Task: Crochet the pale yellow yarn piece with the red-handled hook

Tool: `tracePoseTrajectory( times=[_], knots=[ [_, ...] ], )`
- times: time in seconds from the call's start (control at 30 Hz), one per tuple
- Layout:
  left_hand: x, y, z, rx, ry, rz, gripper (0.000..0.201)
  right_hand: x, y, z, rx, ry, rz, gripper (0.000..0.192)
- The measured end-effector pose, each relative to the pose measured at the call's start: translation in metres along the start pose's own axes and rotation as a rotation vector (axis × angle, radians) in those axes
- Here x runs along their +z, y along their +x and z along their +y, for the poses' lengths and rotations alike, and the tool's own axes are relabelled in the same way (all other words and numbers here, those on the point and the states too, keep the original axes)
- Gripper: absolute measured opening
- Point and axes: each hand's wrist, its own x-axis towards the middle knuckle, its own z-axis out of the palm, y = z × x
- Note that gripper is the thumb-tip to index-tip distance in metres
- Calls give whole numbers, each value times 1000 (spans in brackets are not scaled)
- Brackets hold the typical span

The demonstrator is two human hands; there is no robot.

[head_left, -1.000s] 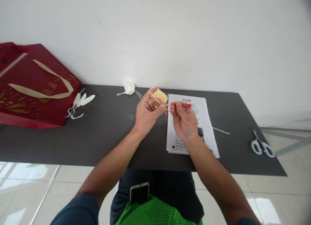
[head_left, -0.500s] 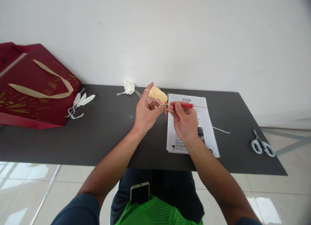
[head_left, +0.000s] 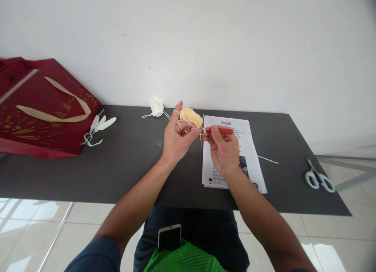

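Above a dark table [head_left: 123, 162], the left hand [head_left: 176, 141], forefinger now raised with cream yarn [head_left: 183, 121] looped over it, pinches what seems a small crocheted piece, while the right hand [head_left: 223, 150] grips a red-handled hook [head_left: 221, 130] whose tip has pushed in between those fingertips.

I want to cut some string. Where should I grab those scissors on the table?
Take the scissors by the two white loop handles, the rounded end nearest the table's front right corner. Come from that front side: they lie flat and closed, with the pointed blades aimed toward the wall, away from the person.
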Motion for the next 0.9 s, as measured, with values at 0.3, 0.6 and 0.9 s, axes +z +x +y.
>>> tracePoseTrajectory(
  times=[0.3, 0.6, 0.9],
  knots=[
    [0, 3, -3, -119, -240, -48, 107, -4, -18, 3, -582, -585, -8, 19],
    [-1, 3, 8, -272, -411, -71, 100, -8, -18, 7, -542, -458, -158, 33],
    [-1, 3, 1, -223, -331, -92, 100, -3, -2, -1, 45, 116, -115, 11]
  ],
)
